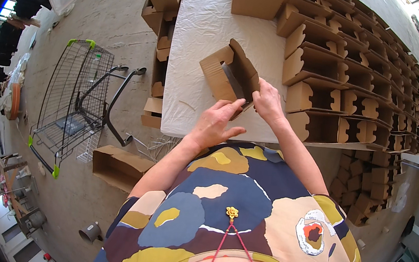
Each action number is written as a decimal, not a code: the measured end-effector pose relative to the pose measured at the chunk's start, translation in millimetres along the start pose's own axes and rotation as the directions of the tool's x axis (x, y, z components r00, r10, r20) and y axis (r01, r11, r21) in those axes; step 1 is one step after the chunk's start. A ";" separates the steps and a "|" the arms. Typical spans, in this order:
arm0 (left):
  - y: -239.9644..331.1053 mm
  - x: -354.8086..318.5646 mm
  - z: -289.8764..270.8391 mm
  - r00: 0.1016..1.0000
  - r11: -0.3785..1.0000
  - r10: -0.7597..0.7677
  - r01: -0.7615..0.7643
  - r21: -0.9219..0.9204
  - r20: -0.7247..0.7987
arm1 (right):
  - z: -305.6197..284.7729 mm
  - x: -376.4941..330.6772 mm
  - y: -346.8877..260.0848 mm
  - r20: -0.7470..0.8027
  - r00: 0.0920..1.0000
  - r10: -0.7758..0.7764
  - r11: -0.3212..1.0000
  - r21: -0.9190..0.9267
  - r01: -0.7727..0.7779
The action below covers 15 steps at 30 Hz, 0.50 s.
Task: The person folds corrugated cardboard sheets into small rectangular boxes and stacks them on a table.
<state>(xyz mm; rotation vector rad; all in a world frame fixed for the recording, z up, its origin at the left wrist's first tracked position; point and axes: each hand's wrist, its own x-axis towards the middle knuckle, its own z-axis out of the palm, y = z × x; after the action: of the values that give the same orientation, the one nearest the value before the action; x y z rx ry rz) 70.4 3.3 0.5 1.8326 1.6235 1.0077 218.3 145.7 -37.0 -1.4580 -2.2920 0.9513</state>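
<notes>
Nearest to us is our own patterned top (pixel 241 210), with both forearms reaching out from it over the worktop (pixel 201 38), which is covered in a white sheet. Our left hand (pixel 218 124) lies half open, fingers spread and flat against the near flap of the cardboard box (pixel 230 75). Our right hand (pixel 267 101) is curled, its fingertips pinching the box's near edge beside a dark inner fold.

The box sits on the worktop just ahead of both hands, tilted, with one panel standing up and its flaps not yet closed. It is plain brown corrugated board with cut-out tabs and a notched side.

We judge it light and fairly stiff across its panels, but ready to bend at the scored creases. The surface looks dry and matt, so it should not slip. Thin tabs could tear or crease if forced, so we would hold it by the panel edges near the folds, as both hands do now.

To the right stand rows of folded boxes (pixel 357 71) of the same kind.
</notes>
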 end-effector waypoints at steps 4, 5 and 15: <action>-18.1 -0.7 6.4 1.000 1.000 0.010 -0.010 -0.017 0.011 | -9.9 2.7 -0.1 0.116 0.993 -0.028 0.999 -0.016 0.030; -18.8 0.2 7.8 0.999 0.999 -0.033 0.034 -0.008 0.011 | -10.5 2.4 4.0 0.125 0.992 -0.010 0.999 0.041 0.005; -26.1 12.0 18.6 0.980 0.982 -0.044 0.078 0.169 -0.194 | -23.3 -2.2 -6.3 0.223 0.967 0.126 0.956 0.232 -0.179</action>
<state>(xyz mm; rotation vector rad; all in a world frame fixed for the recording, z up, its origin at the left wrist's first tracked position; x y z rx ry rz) 69.2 21.6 -28.4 1.8326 1.9256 1.0685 227.4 150.9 -15.1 -1.5044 -2.1157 1.4431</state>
